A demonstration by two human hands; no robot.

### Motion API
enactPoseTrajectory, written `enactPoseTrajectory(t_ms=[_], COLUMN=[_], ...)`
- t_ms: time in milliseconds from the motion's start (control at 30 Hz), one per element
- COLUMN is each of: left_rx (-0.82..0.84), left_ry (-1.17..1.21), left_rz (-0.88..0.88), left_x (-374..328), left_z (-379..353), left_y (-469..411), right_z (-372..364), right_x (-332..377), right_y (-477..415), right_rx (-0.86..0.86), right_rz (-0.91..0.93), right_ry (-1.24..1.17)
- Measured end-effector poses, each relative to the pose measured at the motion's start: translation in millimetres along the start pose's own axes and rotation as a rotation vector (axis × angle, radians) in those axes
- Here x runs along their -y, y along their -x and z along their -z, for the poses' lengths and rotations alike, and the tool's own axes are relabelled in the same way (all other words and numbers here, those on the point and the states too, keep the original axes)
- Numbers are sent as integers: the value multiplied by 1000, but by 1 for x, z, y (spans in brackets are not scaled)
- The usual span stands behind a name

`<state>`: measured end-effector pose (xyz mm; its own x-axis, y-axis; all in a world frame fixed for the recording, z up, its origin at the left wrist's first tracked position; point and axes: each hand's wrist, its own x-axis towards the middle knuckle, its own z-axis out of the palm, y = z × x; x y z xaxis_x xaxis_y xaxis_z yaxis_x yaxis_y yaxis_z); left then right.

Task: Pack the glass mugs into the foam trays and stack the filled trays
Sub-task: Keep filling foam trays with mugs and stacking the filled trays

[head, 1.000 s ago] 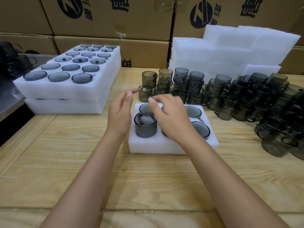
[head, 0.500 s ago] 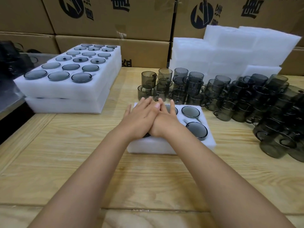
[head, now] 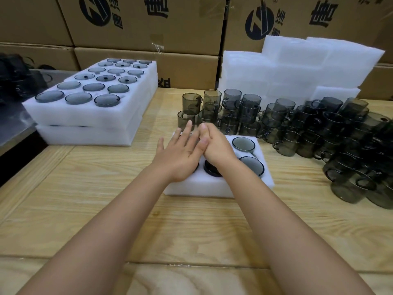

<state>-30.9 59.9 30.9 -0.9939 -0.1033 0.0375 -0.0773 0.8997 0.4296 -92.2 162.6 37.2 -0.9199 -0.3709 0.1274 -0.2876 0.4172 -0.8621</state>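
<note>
Boxes point(head: 148, 22) back the counter point(head: 191, 231): filled trays point(head: 85, 116) stacked at ten o'clock. The left hand point(head: 180, 152) and right hand point(head: 219, 150) press flat, gripping nothing, on another tray point(head: 197, 188). Loose mugs point(head: 319, 128) wait at two o'clock.

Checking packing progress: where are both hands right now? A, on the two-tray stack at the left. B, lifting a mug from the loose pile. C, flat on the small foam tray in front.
C: the left hand and right hand lie flat, touching each other, on the small foam tray.
</note>
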Motion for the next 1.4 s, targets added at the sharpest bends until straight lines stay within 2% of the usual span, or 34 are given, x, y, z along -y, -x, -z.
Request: enactPoseTrajectory(t_ms=[167,233,300,367,400,467,533,633,733,800,900,1100,1200,1267,1333,1400], left_rx=[62,82,58,-77,-196,-439,-515,-421,-316,-369,-512,-447,-484,-529,-625,-772], left_ry=[-264,-293,-250,-86,77,519,838,785,904,1043,1316,1569,1760,1857,1788,1535], left_rz=[30,38,40,40,54,159,349,426,459,501,450,366,328,205,146,213], left_x=[-2,-2,-1,3,6,15,28,42,38,36,32,36,41,46,49,54], left_z=[-3,-4,-5,-6,-7,-8,-10,-17,-16,-15,-8,31,49,61,64,54], left_y=[-5,-5,-5,-4,-4,-2,3,11,11,11,14,8,-2,-13,-26,-36], right_z=[18,36,55,71,76,84,87,85,81,83,84,88,86,85,86,90], right_x=[1,-5,-20,-39,-47,-56,-57,-57,-55,-52,-46,-30,-12,4,23,41], right_y=[2,10,20,31,36,43,48,51,55,57,59,61,49,35,14,-13], right_rx=[-78,-192,-359,-480,-485,-395,-274,-148,-133,-117,-41,186,97,46,59,25], right_rz=[-55,59,137,27,-74,-285,-394,-400,-365,-338,-234,-90,-21,-17,-24,-29], right_ry=[-432,-387,-199,-124,-161,-351,-439,-300,-325,-432,-620,-786,-816,-911,-1006,-1027])
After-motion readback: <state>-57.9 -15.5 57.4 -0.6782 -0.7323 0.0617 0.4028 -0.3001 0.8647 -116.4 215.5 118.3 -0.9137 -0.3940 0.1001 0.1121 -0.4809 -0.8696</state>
